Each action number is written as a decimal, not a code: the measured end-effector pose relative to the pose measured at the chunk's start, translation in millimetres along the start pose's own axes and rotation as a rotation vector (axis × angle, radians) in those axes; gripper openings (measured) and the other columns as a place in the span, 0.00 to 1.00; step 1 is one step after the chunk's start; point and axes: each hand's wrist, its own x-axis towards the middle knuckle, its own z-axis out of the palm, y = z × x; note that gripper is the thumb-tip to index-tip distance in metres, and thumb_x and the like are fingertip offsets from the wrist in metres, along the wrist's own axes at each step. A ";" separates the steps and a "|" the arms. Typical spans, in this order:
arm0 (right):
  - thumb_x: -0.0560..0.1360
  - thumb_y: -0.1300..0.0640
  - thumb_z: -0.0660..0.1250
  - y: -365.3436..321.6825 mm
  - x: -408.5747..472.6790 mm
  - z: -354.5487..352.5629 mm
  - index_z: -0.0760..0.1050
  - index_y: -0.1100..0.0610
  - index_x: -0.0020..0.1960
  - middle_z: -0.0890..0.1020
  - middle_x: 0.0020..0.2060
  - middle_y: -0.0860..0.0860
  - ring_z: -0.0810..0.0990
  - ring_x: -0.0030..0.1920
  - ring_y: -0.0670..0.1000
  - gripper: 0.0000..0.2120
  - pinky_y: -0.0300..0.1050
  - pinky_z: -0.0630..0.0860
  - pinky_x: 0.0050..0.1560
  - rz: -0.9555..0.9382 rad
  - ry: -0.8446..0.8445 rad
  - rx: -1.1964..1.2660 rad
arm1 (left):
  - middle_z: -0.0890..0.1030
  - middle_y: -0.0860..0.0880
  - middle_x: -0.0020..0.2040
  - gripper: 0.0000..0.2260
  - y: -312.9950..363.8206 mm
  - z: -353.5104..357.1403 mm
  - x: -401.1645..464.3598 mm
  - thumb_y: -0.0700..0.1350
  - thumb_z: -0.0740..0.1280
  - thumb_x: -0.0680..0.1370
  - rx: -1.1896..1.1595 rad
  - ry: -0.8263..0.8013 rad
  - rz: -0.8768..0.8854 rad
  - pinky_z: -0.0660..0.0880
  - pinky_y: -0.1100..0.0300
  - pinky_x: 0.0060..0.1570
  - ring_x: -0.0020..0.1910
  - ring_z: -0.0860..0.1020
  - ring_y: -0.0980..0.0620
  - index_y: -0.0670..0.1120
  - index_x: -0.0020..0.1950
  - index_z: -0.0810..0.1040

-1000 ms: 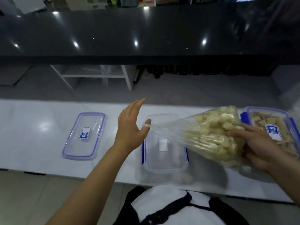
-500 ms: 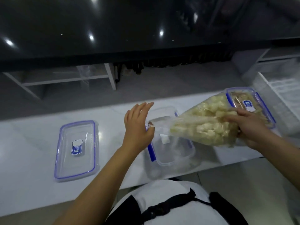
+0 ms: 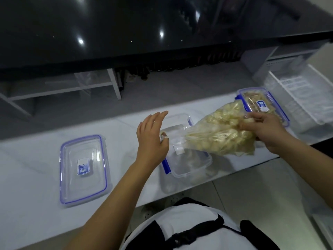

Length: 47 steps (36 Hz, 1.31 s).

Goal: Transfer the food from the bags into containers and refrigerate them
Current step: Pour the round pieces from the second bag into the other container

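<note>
Food in pale yellowish chunks fills the clear plastic bag [image 3: 219, 133], which hangs tilted over the open clear rectangular container with blue clips [image 3: 187, 156], its mouth pointing down and left toward that container. I judge the tilt is meant to let the chunks slide out into it. The left hand [image 3: 151, 136] pinches the bag's mouth edge between thumb and forefinger, its other fingers [image 3: 158, 116] spread straight, seemingly to keep the opening wide. The right hand [image 3: 264, 130] grips the bag's full end, fingers curled into the plastic, lifting it higher than the mouth. The open container looks nearly empty; whether any pieces have landed is hard to tell. Left of it, well apart on the white table [image 3: 36, 204], lies a clear blue-rimmed lid [image 3: 83, 169]. To its right, behind the bag, a closed clear container [image 3: 264, 105] already holds brownish food.
</note>
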 end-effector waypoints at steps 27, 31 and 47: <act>0.69 0.64 0.77 -31.4 63.8 12.3 0.82 0.48 0.54 0.83 0.45 0.48 0.78 0.38 0.40 0.17 0.33 0.73 0.38 -0.472 -0.223 -0.200 | 0.64 0.54 0.77 0.27 9.1 22.5 -29.8 0.38 0.64 0.82 -0.164 0.137 -0.336 0.74 0.56 0.66 0.69 0.71 0.53 0.61 0.76 0.64; 0.69 0.64 0.77 -29.0 70.5 7.3 0.82 0.50 0.53 0.84 0.46 0.50 0.81 0.40 0.46 0.16 0.39 0.77 0.40 -0.463 -0.229 -0.163 | 0.66 0.59 0.71 0.29 12.1 27.9 -28.5 0.36 0.64 0.82 -0.346 0.131 -0.429 0.84 0.54 0.46 0.64 0.74 0.53 0.64 0.75 0.64; 0.70 0.61 0.77 -33.7 90.0 -9.7 0.83 0.49 0.51 0.84 0.47 0.49 0.84 0.44 0.49 0.12 0.53 0.83 0.50 -0.424 -0.192 -0.124 | 0.64 0.55 0.76 0.30 18.5 45.7 -7.6 0.39 0.64 0.82 -0.250 0.080 -0.349 0.81 0.45 0.58 0.66 0.73 0.53 0.66 0.76 0.60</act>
